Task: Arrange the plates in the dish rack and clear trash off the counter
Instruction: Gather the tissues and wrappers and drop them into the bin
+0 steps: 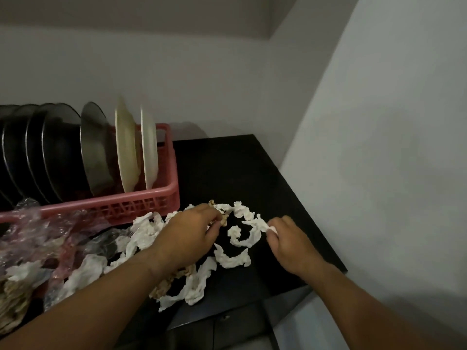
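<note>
Twisted white tissue scraps (238,234) lie scattered over the black counter (240,173). My left hand (192,236) pinches a brownish scrap (223,219) among them. My right hand (288,242) grips the end of a white tissue strip (260,224). A pink dish rack (161,198) stands at the back left, holding several dark plates (58,152), a grey plate (97,150), a cream plate (127,147) and a white plate (149,147), all upright.
Crumpled clear and pinkish plastic wrap (43,238) and more tissue lie at the left front of the counter. White walls close in behind and to the right. The counter's front edge (290,294) sits above dark cabinet doors.
</note>
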A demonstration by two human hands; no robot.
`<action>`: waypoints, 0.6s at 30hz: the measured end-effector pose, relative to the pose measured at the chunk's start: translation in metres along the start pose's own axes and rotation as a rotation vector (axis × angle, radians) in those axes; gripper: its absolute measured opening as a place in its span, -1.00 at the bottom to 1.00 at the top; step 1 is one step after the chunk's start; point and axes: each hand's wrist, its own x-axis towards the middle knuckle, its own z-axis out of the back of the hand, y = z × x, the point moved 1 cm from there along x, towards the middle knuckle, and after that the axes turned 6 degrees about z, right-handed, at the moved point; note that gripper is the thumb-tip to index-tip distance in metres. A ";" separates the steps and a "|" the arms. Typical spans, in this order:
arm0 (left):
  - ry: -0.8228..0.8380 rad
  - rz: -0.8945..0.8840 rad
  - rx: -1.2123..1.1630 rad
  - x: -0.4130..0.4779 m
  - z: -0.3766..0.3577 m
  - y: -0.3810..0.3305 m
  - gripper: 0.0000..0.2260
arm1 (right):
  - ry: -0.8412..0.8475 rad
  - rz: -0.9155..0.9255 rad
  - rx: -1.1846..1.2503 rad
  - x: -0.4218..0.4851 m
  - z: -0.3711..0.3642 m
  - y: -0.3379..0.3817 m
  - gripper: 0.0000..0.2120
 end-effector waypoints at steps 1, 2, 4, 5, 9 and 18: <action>-0.006 0.000 0.005 0.002 0.000 -0.002 -0.83 | -0.029 -0.012 0.032 0.003 0.006 0.001 -0.88; -0.012 -0.001 0.009 0.004 -0.001 -0.004 -0.82 | -0.046 -0.022 0.062 0.005 0.011 0.002 -0.91; -0.010 0.002 0.018 0.007 -0.001 -0.009 -0.81 | -0.059 -0.007 0.122 0.007 0.021 0.005 -0.89; -0.009 0.004 0.020 0.009 -0.001 -0.012 -0.81 | -0.066 0.011 0.147 0.008 0.025 0.007 -0.85; 0.042 0.001 0.058 0.014 -0.006 -0.023 -0.79 | -0.143 0.003 0.167 0.009 0.037 0.008 -0.72; 0.242 0.190 0.393 0.025 -0.057 -0.053 -0.65 | -0.095 -0.125 0.220 -0.006 0.036 -0.002 -0.68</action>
